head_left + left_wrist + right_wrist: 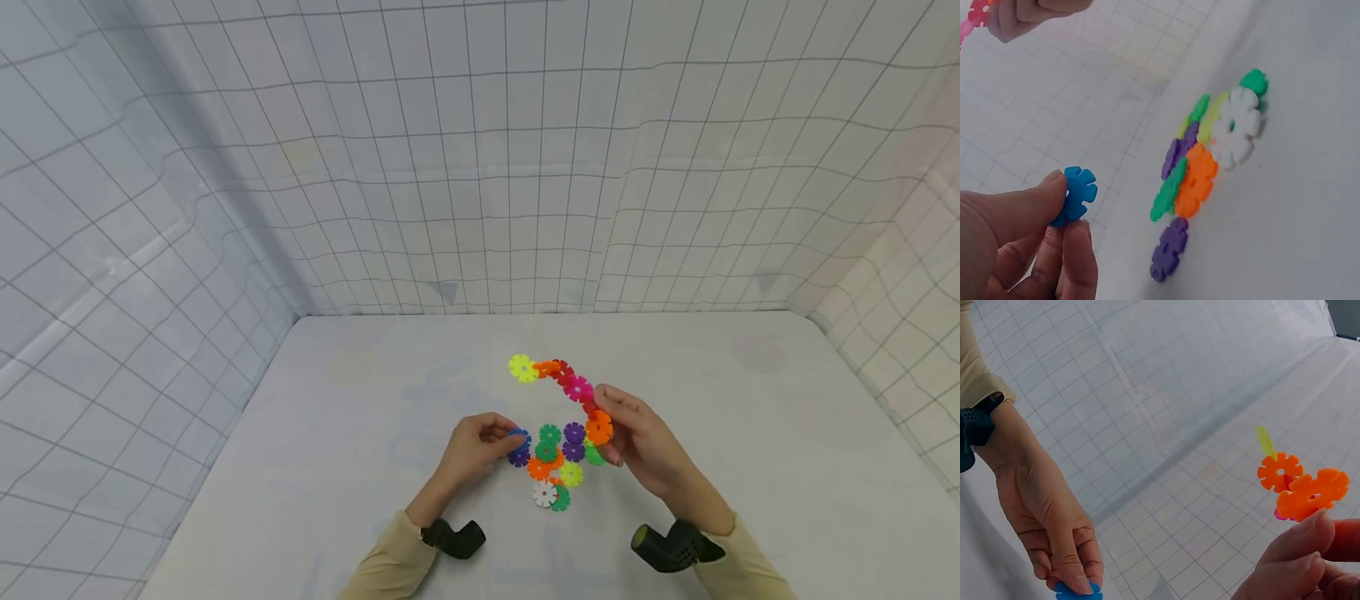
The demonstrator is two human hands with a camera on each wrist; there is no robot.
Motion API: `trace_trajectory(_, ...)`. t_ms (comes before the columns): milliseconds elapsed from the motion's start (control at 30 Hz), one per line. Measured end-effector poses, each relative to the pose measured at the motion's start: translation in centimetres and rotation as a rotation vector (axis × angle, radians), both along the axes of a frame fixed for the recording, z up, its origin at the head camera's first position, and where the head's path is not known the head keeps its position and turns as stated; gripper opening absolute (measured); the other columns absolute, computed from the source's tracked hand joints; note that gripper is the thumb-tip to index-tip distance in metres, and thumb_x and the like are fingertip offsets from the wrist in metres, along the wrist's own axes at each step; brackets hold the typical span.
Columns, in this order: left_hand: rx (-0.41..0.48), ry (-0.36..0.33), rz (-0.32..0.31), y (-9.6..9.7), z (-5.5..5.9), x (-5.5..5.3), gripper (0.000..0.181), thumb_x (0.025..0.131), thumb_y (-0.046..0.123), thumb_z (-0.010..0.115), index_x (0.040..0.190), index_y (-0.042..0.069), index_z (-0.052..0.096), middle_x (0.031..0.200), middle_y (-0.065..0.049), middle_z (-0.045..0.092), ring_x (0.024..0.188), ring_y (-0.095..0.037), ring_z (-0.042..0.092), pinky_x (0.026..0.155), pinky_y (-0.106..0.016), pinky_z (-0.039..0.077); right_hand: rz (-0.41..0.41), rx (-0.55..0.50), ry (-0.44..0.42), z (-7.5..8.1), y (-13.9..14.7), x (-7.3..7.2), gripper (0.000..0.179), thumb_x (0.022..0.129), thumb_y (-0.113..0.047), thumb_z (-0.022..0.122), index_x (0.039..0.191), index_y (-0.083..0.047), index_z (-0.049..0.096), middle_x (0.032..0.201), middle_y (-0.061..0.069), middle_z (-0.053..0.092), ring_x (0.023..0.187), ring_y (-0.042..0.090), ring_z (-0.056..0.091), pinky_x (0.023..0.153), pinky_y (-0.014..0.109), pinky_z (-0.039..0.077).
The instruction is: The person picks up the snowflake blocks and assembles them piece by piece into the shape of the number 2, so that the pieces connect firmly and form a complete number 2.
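In the head view my left hand (471, 454) pinches a blue notched flower-shaped disc between thumb and fingers; the left wrist view shows this blue disc (1080, 195) held above the table. My right hand (647, 440) grips a curved chain of linked flower discs (577, 389). Yellow, orange, red and pink pieces make up the chain, with an orange disc (1313, 492) close to the right fingertips. Between and below the hands lie several loose discs, among them a white disc (545, 494), a purple disc (1170, 250) and a green disc (551, 434).
The white table (360, 383) carries the loose discs near its front middle, some overlapping. White sheets with a dark grid (480, 167) rise behind the table and at both sides. Dark devices are strapped to the left wrist (453, 539) and right wrist (675, 547).
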State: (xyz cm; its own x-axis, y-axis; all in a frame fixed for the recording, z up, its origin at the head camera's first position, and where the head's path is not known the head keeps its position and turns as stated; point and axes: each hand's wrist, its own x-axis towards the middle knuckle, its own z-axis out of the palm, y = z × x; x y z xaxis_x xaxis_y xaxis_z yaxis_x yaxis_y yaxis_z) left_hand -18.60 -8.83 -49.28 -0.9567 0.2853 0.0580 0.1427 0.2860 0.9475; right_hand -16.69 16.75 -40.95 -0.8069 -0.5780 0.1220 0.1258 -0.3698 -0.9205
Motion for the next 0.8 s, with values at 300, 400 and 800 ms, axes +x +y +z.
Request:
trace_trajectory(300,0.279,-0.180,-0.094,1.3,3.5,1.6,0.021,0.087,0.011,0.070,0.101,-0.003,0.065,0.089,-0.014,0.069,0.087,-0.043,0.064,0.080,-0.046,0.051,0.020,-0.038,-0.004,-0.1,0.1,-0.2,0.027,0.106,-0.018,0.028,0.095,-0.012,0.051,0.077,-0.003,0.057,0.052,0.008,0.048,0.051,0.015,0.041)
trace_trajectory(400,0.278,-0.176,-0.112,1.8,4.8,2.4,0.022,0.086,0.013,0.071,0.101,-0.003,0.065,0.087,-0.014,0.069,0.083,-0.036,0.066,0.078,-0.042,0.053,0.026,-0.055,-0.003,-0.1,0.1,-0.2,0.028,0.106,-0.017,0.027,0.096,-0.012,0.052,0.077,-0.003,0.057,0.052,0.008,0.049,0.052,0.015,0.041)
trace_trajectory(800,0.351,-0.172,-0.192,2.1,6.8,4.0,0.021,0.088,0.008,0.069,0.099,-0.008,0.061,0.084,-0.015,0.069,0.076,-0.026,0.068,0.072,-0.039,0.055,0.032,-0.060,0.001,0.0,0.0,0.0,0.027,0.106,-0.016,0.027,0.100,-0.011,0.053,0.087,0.000,0.062,0.053,0.008,0.049,0.052,0.015,0.043)
